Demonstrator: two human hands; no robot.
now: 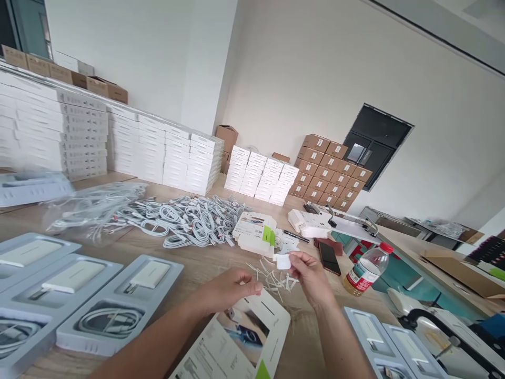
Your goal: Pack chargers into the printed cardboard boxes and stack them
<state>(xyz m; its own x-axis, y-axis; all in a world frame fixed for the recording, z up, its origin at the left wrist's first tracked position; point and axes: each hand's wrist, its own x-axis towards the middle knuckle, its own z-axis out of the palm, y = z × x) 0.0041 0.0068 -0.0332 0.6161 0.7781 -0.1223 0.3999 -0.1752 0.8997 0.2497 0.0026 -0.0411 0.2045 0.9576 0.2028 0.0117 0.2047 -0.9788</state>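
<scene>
White piece point(282, 261) pinched between thumb and fingers of the right hand point(310, 273), up over the bench point(303, 337)! Over to the left hand point(224, 289): partly curled, thumb forward, at the far edge of the printed box point(240, 339) (whether it grips that edge, I cannot tell). Tangled cables point(197, 221) lie farther off, to the left.

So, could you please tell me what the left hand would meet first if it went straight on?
Probably the scattered white strips; if the left hand is high enough to clear them, which is unclear, the right hand instead.
</scene>
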